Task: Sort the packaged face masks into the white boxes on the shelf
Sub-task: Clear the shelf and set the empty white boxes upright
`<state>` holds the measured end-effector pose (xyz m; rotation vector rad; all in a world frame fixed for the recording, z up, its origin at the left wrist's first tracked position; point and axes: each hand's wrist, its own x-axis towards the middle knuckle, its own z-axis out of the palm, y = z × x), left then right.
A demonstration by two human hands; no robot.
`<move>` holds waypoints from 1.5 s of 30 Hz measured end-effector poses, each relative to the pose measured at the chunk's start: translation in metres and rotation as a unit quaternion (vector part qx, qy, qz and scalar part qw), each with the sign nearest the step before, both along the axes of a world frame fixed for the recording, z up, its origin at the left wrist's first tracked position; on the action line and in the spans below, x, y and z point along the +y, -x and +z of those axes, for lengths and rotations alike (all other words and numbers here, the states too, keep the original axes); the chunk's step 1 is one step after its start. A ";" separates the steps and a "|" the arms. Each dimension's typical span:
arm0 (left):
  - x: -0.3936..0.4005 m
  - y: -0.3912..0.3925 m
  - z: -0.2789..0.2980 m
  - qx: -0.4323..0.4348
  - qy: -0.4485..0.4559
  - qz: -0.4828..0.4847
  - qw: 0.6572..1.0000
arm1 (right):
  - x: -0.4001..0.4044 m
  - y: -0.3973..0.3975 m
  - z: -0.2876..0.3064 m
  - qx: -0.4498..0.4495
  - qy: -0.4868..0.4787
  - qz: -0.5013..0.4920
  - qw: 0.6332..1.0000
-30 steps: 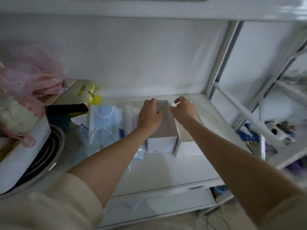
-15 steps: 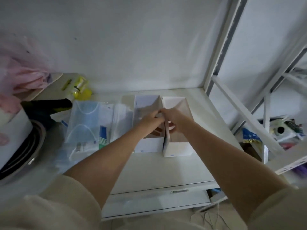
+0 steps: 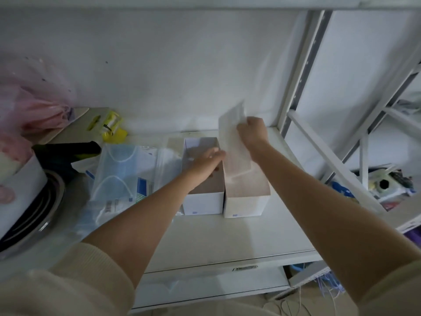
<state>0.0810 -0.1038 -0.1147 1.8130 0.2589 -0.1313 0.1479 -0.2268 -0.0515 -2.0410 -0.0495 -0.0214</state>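
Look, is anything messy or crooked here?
Yes. The masks lie in a loose, overlapping heap left of the boxes, not inside. The right hand holds one pack tilted over the right box.

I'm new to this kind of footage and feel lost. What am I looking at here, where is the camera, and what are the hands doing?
No machine here: a person wears a camera on the head, looking down at their own arms. On a white shelf stand two open white boxes side by side. The right hand grips a white packaged mask, tilted above the right box. The left hand reaches into the left box, fingers fairly straight. Left of the boxes lie blue packaged masks.
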 end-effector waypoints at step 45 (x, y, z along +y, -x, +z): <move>-0.062 -0.025 0.005 -0.128 -0.291 0.011 0.948 | -0.047 0.014 -0.027 0.004 0.205 0.033 0.978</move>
